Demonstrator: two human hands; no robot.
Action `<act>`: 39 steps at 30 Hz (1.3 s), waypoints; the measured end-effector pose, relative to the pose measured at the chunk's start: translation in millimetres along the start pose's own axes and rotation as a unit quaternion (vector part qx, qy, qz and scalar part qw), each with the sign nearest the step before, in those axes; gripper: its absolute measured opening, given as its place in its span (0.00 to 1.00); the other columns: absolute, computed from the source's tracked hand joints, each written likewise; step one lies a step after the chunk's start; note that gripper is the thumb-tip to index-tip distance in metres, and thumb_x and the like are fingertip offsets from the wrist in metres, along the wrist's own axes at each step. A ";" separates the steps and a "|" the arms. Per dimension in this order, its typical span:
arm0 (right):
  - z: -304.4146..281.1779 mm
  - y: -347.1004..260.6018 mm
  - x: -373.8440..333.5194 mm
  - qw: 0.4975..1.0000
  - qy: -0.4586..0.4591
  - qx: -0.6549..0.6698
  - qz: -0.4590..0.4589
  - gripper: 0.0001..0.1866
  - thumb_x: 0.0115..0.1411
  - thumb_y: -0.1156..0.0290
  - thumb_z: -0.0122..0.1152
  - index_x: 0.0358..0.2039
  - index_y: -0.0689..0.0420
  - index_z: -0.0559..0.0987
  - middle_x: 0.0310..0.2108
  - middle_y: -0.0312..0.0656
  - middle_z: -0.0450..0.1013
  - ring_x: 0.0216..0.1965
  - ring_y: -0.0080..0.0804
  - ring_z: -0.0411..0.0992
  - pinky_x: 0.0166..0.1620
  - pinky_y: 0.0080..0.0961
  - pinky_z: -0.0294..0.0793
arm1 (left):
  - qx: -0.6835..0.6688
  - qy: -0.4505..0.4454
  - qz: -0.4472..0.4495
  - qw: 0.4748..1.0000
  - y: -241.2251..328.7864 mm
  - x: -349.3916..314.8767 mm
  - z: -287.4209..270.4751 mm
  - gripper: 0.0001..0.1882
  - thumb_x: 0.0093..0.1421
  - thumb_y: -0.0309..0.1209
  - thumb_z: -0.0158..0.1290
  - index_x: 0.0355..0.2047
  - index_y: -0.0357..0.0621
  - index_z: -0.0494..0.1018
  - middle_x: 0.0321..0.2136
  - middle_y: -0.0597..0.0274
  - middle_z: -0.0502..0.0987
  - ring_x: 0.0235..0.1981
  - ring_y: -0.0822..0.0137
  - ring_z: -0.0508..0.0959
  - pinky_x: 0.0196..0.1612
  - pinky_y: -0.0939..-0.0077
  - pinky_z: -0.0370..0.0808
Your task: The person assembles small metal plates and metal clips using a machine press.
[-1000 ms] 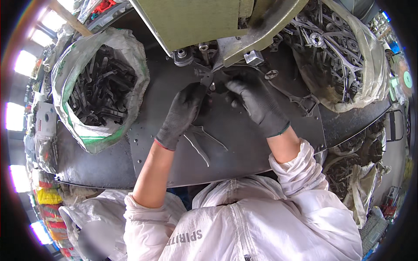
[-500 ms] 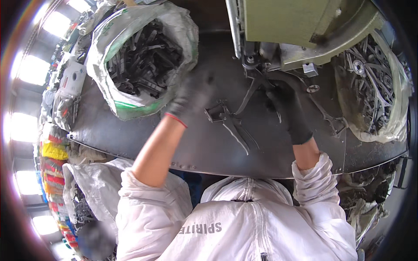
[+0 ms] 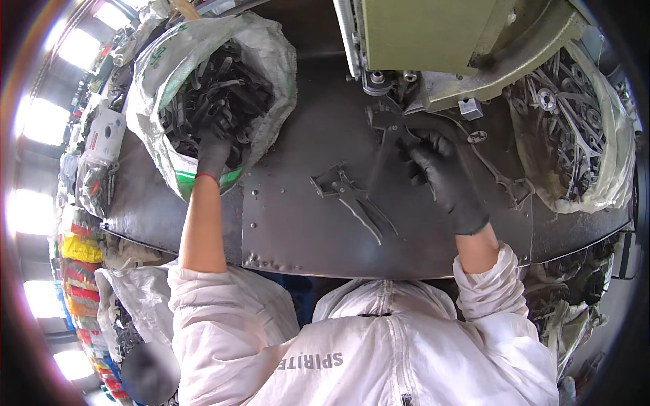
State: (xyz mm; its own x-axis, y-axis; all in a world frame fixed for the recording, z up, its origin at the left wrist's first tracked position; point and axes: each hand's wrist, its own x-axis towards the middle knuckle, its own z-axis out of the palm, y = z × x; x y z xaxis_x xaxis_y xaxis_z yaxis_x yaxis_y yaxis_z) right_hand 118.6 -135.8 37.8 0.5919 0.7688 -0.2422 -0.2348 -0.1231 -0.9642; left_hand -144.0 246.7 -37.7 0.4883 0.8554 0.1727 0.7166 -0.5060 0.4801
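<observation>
My left hand [image 3: 215, 154], in a dark glove, reaches into a white woven sack [image 3: 277, 64] at the far left. Its fingers are hidden among the dark, elongated metal parts [image 3: 233, 81] inside. Below the machine head, my right hand [image 3: 443, 179], gloved in black, is closed on a plier-like metal tool [image 3: 381, 152]. One long arm of that tool points toward me, and its jointed end lies just under the machine. Between my hands, a second plier-like tool [image 3: 357, 203] rests on the dark metal table with its handles spread.
A green machine [image 3: 420, 34] overhangs the table's far side. A small metal block [image 3: 470, 109] sits at its lower edge. Farther right, a long metal linkage [image 3: 497, 174] lies beside a pale sack [image 3: 613, 179] of metal parts. Small bits dot the table's near edge [image 3: 291, 266].
My left hand has moved left from above the table into the sack. My right hand and its tool have shifted slightly toward me, away from the machine head.
</observation>
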 end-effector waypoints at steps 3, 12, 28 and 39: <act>-11.3 21.1 2.3 0.999 0.038 0.032 -0.002 0.19 0.53 0.74 0.49 0.46 0.67 0.69 0.30 0.40 0.72 0.23 0.18 0.68 0.25 0.16 0.67 | -0.171 -0.067 -0.108 0.977 44.5 -18.1 -16.5 0.20 0.46 0.23 0.47 0.42 0.35 0.67 0.35 0.48 0.75 0.38 0.55 0.75 0.40 0.69 0.70; -5.1 23.1 9.6 0.998 0.034 -0.037 0.026 0.18 0.53 0.77 0.49 0.46 0.66 0.68 0.25 0.41 0.72 0.19 0.21 0.68 0.22 0.21 0.68 | -0.231 -0.165 0.048 0.957 179.5 -82.0 -59.1 0.14 0.53 0.27 0.52 0.40 0.36 0.68 0.28 0.63 0.72 0.27 0.75 0.71 0.33 0.80 0.69; -50.8 15.6 50.3 0.749 0.188 -0.588 -0.241 0.15 0.53 0.61 0.55 0.32 0.60 0.75 0.23 0.51 0.73 0.25 0.47 0.73 0.30 0.37 0.72 | -0.290 -0.319 -0.031 0.902 231.9 -137.5 31.5 0.14 0.59 0.38 0.47 0.34 0.37 0.67 0.22 0.65 0.71 0.21 0.76 0.71 0.23 0.82 0.67; -18.9 -3.9 7.2 0.995 -0.017 0.095 -0.032 0.19 0.53 0.75 0.52 0.46 0.66 0.68 0.27 0.38 0.71 0.21 0.18 0.67 0.23 0.12 0.66 | -0.398 -0.354 0.053 0.845 264.4 -114.0 46.3 0.14 0.62 0.33 0.39 0.41 0.35 0.68 0.30 0.60 0.73 0.31 0.72 0.74 0.36 0.78 0.70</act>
State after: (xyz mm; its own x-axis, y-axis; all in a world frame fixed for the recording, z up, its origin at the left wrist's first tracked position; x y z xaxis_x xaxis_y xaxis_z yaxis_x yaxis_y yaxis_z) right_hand 138.3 -141.7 37.7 0.5851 0.7919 -0.1748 -0.3409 0.0446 -0.9390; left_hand 12.9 10.3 29.7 0.9062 0.3867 -0.1711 0.2258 -0.1006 0.9690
